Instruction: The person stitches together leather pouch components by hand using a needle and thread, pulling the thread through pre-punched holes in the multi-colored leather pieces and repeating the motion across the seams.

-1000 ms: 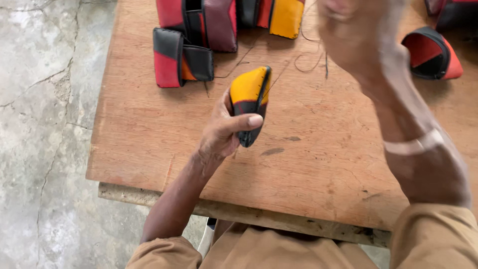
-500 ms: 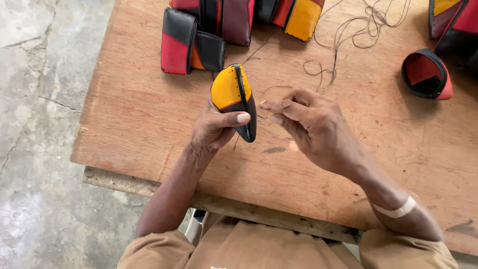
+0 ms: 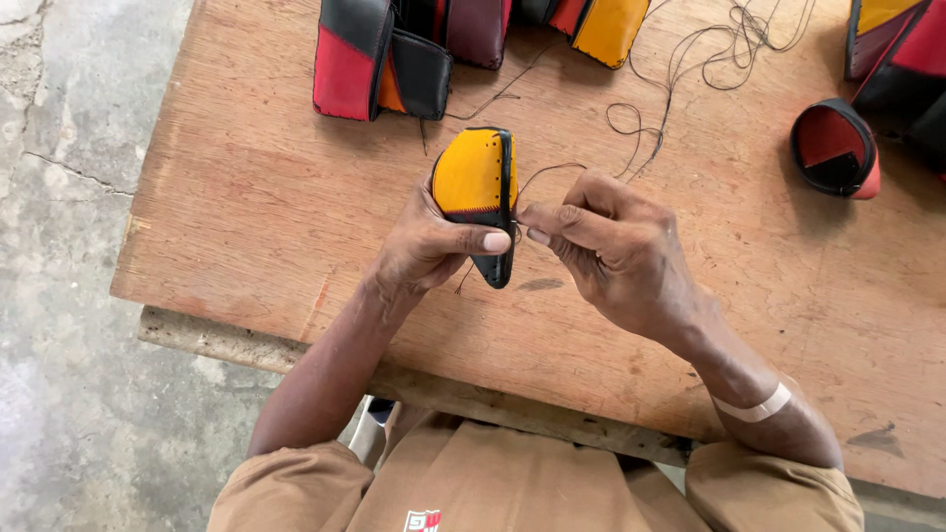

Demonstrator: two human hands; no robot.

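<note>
My left hand (image 3: 429, 246) grips a small yellow and black leather piece (image 3: 478, 192) upright above the wooden table (image 3: 246, 217), thumb pressed across its lower part. My right hand (image 3: 616, 246) sits right beside it, fingertips pinched at the piece's black edge on a dark thread (image 3: 552, 169) that loops up and away over the table. Whether a needle is between those fingers cannot be seen.
Stitched leather pieces in red, black, maroon and yellow (image 3: 394, 59) lie along the table's far edge. A red and black rounded piece (image 3: 836, 148) lies at the right, more at the top right corner. Loose thread (image 3: 709, 49) is tangled behind. Concrete floor (image 3: 59, 296) lies left.
My right hand came down from a raised position far up right to the edge of the leather piece. The left hand turned the piece slightly, keeping hold.
</note>
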